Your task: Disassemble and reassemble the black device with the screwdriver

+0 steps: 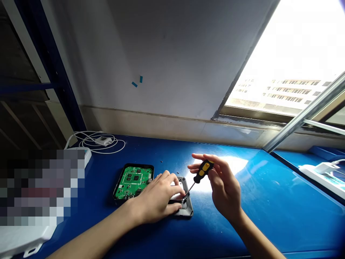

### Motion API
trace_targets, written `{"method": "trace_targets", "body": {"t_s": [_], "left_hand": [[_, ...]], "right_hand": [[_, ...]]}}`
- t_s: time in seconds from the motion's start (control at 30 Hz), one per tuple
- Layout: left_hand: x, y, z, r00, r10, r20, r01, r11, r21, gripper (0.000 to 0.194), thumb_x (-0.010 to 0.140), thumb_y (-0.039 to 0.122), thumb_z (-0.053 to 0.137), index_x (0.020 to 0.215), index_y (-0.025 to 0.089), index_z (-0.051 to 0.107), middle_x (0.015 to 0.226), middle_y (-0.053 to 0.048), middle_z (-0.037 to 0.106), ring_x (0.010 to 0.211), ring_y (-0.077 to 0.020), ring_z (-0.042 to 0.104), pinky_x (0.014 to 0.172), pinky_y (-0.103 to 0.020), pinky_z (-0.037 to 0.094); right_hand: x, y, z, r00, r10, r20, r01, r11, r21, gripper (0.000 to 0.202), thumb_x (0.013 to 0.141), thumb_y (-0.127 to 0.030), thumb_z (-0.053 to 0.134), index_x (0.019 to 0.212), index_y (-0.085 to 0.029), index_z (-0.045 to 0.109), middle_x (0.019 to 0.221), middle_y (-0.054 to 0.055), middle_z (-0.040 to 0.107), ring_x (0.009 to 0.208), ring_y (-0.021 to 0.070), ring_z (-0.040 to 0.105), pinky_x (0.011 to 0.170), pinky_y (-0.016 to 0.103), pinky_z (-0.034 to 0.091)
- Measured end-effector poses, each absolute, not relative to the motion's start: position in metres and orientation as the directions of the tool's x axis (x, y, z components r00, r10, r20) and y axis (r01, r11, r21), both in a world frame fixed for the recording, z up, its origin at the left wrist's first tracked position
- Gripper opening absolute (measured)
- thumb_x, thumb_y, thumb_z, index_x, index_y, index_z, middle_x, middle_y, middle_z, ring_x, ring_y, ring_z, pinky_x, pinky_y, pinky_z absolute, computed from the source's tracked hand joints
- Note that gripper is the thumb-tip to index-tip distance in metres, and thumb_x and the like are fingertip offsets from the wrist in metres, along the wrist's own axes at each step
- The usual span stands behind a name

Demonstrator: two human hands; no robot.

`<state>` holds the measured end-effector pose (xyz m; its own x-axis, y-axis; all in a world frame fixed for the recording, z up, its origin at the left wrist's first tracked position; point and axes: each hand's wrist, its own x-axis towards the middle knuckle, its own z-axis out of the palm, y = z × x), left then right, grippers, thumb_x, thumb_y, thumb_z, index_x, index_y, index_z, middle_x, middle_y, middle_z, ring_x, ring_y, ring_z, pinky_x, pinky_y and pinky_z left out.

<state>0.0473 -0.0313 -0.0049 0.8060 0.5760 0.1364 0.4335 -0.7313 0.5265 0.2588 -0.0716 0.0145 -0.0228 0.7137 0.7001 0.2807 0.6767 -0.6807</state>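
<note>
My right hand (223, 183) grips a black and yellow screwdriver (205, 168) between thumb and fingers. Its thin shaft slants down to the left, and the tip is at a dark grey plastic cover (188, 212) lying on the table. My left hand (157, 198) bends over this cover, holding it with the thumb near the lower edge and the fingers on top. A white piece (176, 196) shows on the cover under those fingers. Just left of it lies a black casing half with a green circuit board (134, 181) inside, partly hidden by my left hand.
On the blue table (205, 237), small dark bits (161, 161) lie behind the casing. A white cable with a plug adapter (104, 140) is coiled at the back left. White power strips (323, 176) stand at the right and left. A metal bar (304, 115) slants at the right.
</note>
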Motion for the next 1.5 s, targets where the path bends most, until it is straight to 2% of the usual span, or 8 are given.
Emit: {"method": "trace_targets", "body": {"t_s": [0.23, 0.33, 0.53, 0.77, 0.93, 1.17, 1.37, 1.5], "left_hand": [[0.0484, -0.0291, -0.0057, 0.802, 0.583, 0.128, 0.44, -0.722, 0.533, 0.019, 0.092, 0.022, 0.076, 0.108, 0.028, 0.071, 0.12, -0.003, 0.062, 0.114, -0.0264, 0.056, 0.095, -0.041, 0.05], [0.0479, -0.0294, -0.0069, 0.803, 0.581, 0.131, 0.438, -0.725, 0.532, 0.02, 0.092, 0.021, 0.075, 0.11, 0.029, 0.071, 0.12, -0.003, 0.062, 0.113, -0.0261, 0.056, 0.095, -0.042, 0.05], [0.0475, -0.0294, -0.0135, 0.799, 0.574, 0.178, 0.417, -0.743, 0.524, 0.018, 0.092, 0.018, 0.075, 0.106, 0.028, 0.071, 0.116, -0.002, 0.063, 0.109, -0.0237, 0.057, 0.095, -0.039, 0.049], [0.0473, -0.0295, -0.0123, 0.798, 0.573, 0.184, 0.417, -0.747, 0.519, 0.017, 0.095, 0.019, 0.072, 0.109, 0.028, 0.071, 0.117, -0.002, 0.064, 0.109, -0.0243, 0.057, 0.093, -0.039, 0.049], [0.0473, -0.0297, -0.0145, 0.801, 0.563, 0.201, 0.411, -0.763, 0.499, 0.019, 0.095, 0.017, 0.072, 0.11, 0.028, 0.071, 0.116, -0.002, 0.064, 0.107, -0.0229, 0.058, 0.091, -0.037, 0.049], [0.0479, -0.0303, -0.0086, 0.804, 0.571, 0.167, 0.44, -0.759, 0.48, 0.016, 0.095, 0.02, 0.072, 0.109, 0.028, 0.071, 0.117, -0.003, 0.064, 0.11, -0.0244, 0.058, 0.093, -0.037, 0.051], [0.0482, -0.0293, -0.0083, 0.805, 0.566, 0.178, 0.431, -0.764, 0.48, 0.016, 0.095, 0.018, 0.072, 0.108, 0.028, 0.071, 0.116, -0.002, 0.064, 0.109, -0.0236, 0.058, 0.092, -0.037, 0.051], [0.0479, -0.0289, -0.0077, 0.808, 0.562, 0.178, 0.421, -0.761, 0.494, 0.016, 0.096, 0.018, 0.071, 0.108, 0.027, 0.071, 0.118, -0.003, 0.064, 0.109, -0.0236, 0.058, 0.092, -0.037, 0.051]], "right_hand": [[0.2529, -0.0687, 0.0097, -0.031, 0.68, 0.733, 0.215, 0.72, -0.659, 0.036, 0.097, -0.012, 0.065, 0.126, -0.034, 0.063, 0.109, 0.002, 0.065, 0.081, 0.016, 0.076, 0.07, 0.035, 0.069], [0.2509, -0.0646, 0.0067, -0.007, 0.602, 0.799, 0.305, 0.762, -0.571, 0.045, 0.089, -0.009, 0.075, 0.125, -0.035, 0.064, 0.107, 0.0, 0.058, 0.076, 0.0133, 0.071, 0.065, 0.032, 0.067], [0.2526, -0.0677, 0.0138, -0.108, 0.619, 0.778, 0.378, 0.749, -0.544, 0.04, 0.106, -0.011, 0.044, 0.138, -0.032, 0.059, 0.125, 0.009, 0.063, 0.101, 0.0196, 0.074, 0.081, 0.042, 0.068], [0.256, -0.0635, 0.0119, -0.046, 0.59, 0.806, 0.529, 0.699, -0.481, 0.037, 0.096, -0.017, 0.069, 0.129, -0.033, 0.065, 0.098, 0.002, 0.055, 0.08, 0.0158, 0.067, 0.067, 0.034, 0.066], [0.2559, -0.0674, 0.0116, -0.067, 0.649, 0.758, 0.441, 0.701, -0.56, 0.041, 0.108, -0.017, 0.041, 0.143, -0.034, 0.055, 0.126, 0.009, 0.063, 0.103, 0.0204, 0.073, 0.082, 0.043, 0.067], [0.2555, -0.0649, 0.0104, 0.016, 0.586, 0.81, 0.464, 0.714, -0.525, 0.042, 0.089, -0.014, 0.077, 0.125, -0.034, 0.068, 0.089, -0.002, 0.059, 0.071, 0.0149, 0.07, 0.061, 0.031, 0.064], [0.2488, -0.0719, 0.0113, -0.044, 0.591, 0.806, 0.418, 0.744, -0.522, 0.048, 0.106, -0.013, 0.041, 0.146, -0.033, 0.057, 0.121, 0.009, 0.069, 0.101, 0.0229, 0.076, 0.077, 0.043, 0.068], [0.2499, -0.069, 0.012, -0.018, 0.554, 0.833, 0.503, 0.725, -0.471, 0.056, 0.093, -0.008, 0.069, 0.142, -0.036, 0.062, 0.102, 0.004, 0.07, 0.086, 0.0202, 0.074, 0.069, 0.038, 0.067]]}}
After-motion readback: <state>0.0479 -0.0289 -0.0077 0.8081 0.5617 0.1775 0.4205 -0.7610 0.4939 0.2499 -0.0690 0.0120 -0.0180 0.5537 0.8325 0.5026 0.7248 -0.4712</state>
